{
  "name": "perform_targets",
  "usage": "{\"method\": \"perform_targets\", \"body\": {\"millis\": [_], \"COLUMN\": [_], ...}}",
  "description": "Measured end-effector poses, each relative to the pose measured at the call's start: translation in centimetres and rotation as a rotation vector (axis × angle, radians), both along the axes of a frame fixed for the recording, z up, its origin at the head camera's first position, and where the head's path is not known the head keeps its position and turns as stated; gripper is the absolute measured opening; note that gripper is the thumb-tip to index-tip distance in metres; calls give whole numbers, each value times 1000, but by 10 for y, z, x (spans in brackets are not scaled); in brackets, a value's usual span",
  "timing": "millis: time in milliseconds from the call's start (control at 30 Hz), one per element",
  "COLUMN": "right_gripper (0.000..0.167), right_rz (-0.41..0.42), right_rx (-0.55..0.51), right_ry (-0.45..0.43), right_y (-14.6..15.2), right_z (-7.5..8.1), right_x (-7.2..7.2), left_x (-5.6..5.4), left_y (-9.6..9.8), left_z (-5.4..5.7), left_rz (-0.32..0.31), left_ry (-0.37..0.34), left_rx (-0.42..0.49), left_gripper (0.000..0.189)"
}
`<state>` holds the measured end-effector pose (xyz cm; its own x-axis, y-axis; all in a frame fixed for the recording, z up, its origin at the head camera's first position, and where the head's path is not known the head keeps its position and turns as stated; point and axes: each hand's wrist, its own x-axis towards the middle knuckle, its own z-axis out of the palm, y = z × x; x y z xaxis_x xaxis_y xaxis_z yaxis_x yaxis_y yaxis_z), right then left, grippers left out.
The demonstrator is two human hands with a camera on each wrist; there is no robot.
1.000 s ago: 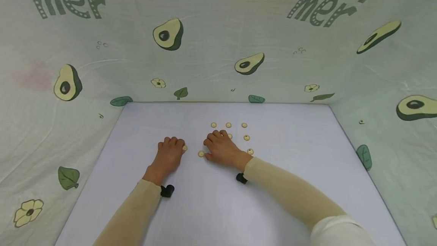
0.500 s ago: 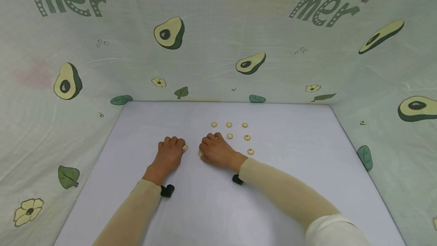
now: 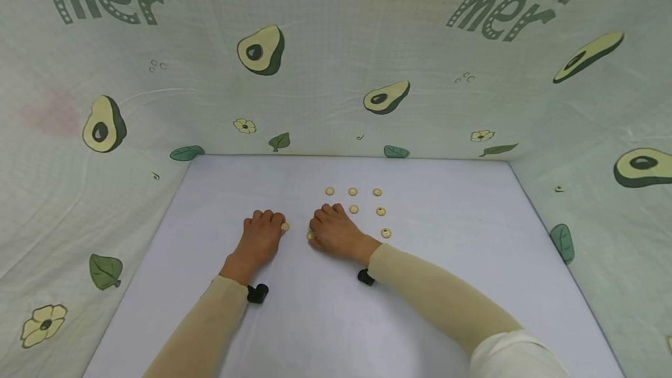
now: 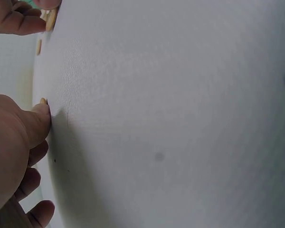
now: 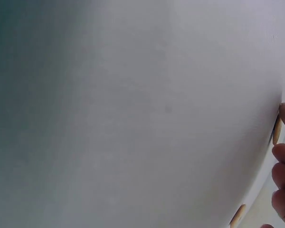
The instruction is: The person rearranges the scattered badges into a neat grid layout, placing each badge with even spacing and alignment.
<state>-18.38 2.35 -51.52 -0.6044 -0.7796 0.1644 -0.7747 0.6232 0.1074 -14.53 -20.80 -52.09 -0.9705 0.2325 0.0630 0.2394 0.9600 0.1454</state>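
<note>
In the head view my left hand (image 3: 261, 237) rests on the white table at the left and pinches a small round wooden button (image 3: 285, 226) at its edge. The same button (image 4: 43, 100) peeks past the thumb in the left wrist view. My right hand (image 3: 338, 235), a short way to the right, holds a second button (image 3: 311, 235) between thumb and fingers. In the right wrist view that button (image 5: 277, 129) stands out as a thin tan edge between the thumb and a fingertip. Palms and most finger undersides are hidden from the head view.
Several matching buttons lie in rows beyond and beside the right hand: a back row with a middle button (image 3: 353, 191), two below it including one (image 3: 380, 211), and one (image 3: 386, 233) near the right wrist. A cloth backdrop (image 3: 325, 63) with avocado prints surrounds the table (image 3: 294, 331).
My right hand has moved left and down from over the buttons, and its thumb and fingers have closed on the button that lay beside the thumb. My left hand stays where it was.
</note>
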Motion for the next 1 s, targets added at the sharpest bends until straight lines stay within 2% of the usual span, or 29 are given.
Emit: {"method": "perform_targets", "body": {"millis": [567,1000], "right_gripper": [27,24], "right_rz": [5,1], "right_rx": [10,7], "right_ry": [2,40], "right_y": [-1,20], "right_z": [1,6], "right_x": [-2,-11], "left_x": [0,1], "left_y": [0,-1], "left_z": [-2,-1], "left_rz": [-5,-13], "left_ry": [25,9], "left_rx": [16,28], "left_gripper": [19,17]}}
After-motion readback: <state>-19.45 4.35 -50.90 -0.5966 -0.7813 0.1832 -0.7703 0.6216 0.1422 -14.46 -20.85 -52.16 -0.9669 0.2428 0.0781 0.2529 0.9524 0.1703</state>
